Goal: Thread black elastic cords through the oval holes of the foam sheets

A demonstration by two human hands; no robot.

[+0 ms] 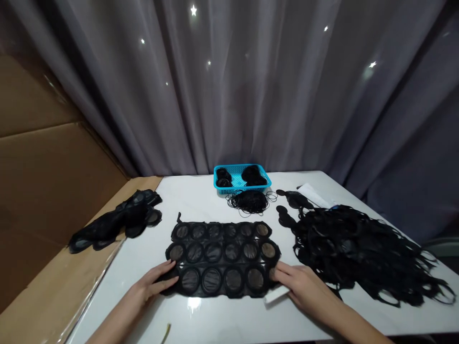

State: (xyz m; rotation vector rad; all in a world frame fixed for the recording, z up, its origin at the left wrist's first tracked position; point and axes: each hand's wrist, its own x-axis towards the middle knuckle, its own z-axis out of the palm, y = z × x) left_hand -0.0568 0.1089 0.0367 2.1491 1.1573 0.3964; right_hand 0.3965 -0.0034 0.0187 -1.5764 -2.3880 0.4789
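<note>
A black mesh sheet (222,255) with rows of round rings lies flat in the middle of the white table (201,200). My left hand (152,284) rests at the sheet's lower left corner, fingers stretched out flat and touching its edge. My right hand (303,286) lies at the lower right corner, fingers extended against the sheet, partly over a small white piece (276,295) that lies on the table.
A big tangle of black cut-out scraps (358,248) fills the right side. A blue basket (238,179) with black round pieces stands at the back, thin black rings (249,201) before it. More black mesh (118,220) lies left, over brown cardboard (53,267). Grey curtain behind.
</note>
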